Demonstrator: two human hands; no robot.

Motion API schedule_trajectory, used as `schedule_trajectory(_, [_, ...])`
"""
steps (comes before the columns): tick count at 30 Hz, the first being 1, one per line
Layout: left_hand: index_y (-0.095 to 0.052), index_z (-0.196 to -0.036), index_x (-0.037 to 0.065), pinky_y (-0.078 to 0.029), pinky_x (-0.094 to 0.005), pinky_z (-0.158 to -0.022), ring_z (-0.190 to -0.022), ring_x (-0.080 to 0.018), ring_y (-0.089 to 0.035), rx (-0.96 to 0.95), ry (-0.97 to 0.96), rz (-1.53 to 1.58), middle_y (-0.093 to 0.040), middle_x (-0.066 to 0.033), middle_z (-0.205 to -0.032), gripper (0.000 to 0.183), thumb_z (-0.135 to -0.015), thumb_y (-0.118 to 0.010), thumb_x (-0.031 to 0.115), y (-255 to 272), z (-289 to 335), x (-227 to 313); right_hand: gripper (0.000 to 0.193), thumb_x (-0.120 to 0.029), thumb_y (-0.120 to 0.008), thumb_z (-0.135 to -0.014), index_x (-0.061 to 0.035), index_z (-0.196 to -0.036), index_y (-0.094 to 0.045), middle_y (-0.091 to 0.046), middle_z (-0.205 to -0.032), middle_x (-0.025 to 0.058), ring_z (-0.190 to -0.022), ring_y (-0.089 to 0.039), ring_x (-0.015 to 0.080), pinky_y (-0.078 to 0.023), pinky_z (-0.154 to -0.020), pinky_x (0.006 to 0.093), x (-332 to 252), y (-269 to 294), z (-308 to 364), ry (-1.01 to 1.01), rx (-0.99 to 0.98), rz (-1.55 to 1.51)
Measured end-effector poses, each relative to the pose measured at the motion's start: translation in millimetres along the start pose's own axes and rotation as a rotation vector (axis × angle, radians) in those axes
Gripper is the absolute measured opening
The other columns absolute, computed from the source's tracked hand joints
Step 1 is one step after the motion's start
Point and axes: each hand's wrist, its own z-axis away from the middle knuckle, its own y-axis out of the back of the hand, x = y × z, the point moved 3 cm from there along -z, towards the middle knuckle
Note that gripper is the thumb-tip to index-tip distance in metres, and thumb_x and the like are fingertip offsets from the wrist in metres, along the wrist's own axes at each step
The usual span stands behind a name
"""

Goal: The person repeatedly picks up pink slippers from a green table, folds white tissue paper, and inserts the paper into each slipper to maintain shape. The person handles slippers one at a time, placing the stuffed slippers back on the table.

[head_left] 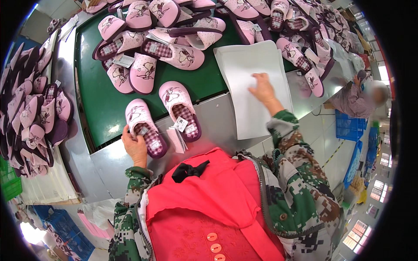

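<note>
A pair of pink slippers with dark purple soles and checked lining lies at the near edge of the work surface. My left hand [136, 145] pinches the side of the left slipper [138, 114], thumb at its opening and fingers along the outer edge. Beside it rests the right slipper [173, 95], which has a white tag [180, 124] by its opening. A folded pink-and-white card [176, 140] is between the heels. Over a stack of white sheets [248, 114], my right hand [263, 90] is spread with fingers apart; whether it touches the top sheet I cannot tell.
Several more pink slippers [185, 56] are heaped across the green belt [98, 93] and its metal border [211, 115]. Another pile [32, 113] stands at the left. At the far right a person [359, 101] sits near blue crates [349, 126].
</note>
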Motion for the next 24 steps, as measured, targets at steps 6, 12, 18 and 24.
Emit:
schedule_trajectory(6, [-0.043,-0.127,0.004,-0.046,-0.0297,-0.063,-0.07,-0.0148,-0.052,-0.129,0.02,0.048,-0.048,-0.0099,-0.105,0.053,-0.078,-0.061,0.008,15.9,6.7,16.3,0.02,-0.009,-0.065,-0.069,-0.0084,-0.088,-0.057,-0.051,-0.094,0.0118,-0.083,-0.056,0.0302,-0.047,-0.075,0.038,68.6,-6.4,-1.0,0.053,-0.135,-0.01])
schedule_trajectory(12, [-0.048,-0.122,0.003,-0.044,-0.0246,-0.062,-0.071,-0.0113,-0.051,-0.107,-0.148,0.122,-0.053,-0.0082,-0.103,0.042,-0.081,-0.058,0.006,20.3,-8.0,57.9,0.006,-0.008,-0.06,-0.07,-0.0054,-0.073,-0.056,-0.053,-0.087,0.0128,-0.079,-0.055,0.0306,-0.046,-0.071,0.0382,59.8,6.3,4.6,0.072,-0.166,0.063])
schedule_trajectory(18, [-0.058,-0.107,0.001,-0.044,-0.022,-0.065,-0.074,-0.008,-0.054,-0.495,-0.14,0.376,-0.059,-0.0024,-0.083,0.027,-0.08,-0.06,0.003,-6.4,0.8,125.4,0.01,-0.008,-0.058,-0.068,-0.0026,-0.076,-0.055,-0.057,-0.075,0.0136,-0.071,-0.057,0.0322,-0.047,-0.066,0.0385,13.7,76.7,20.4,0.13,-0.088,-0.059])
schedule_trajectory(24, [-0.032,-0.136,0.006,-0.028,-0.0454,-0.103,-0.126,-0.0389,-0.032,-0.756,-0.876,0.19,-0.037,-0.0162,-0.135,0.092,-0.061,-0.076,0.037,-53.6,22.3,226.5,0.009,-0.001,-0.055,-0.074,-0.0018,-0.082,-0.051,-0.055,-0.072,0.004,-0.066,-0.053,0.012,-0.043,-0.059,0.0264,-112.3,83.5,51.4,0.394,-0.504,-0.638])
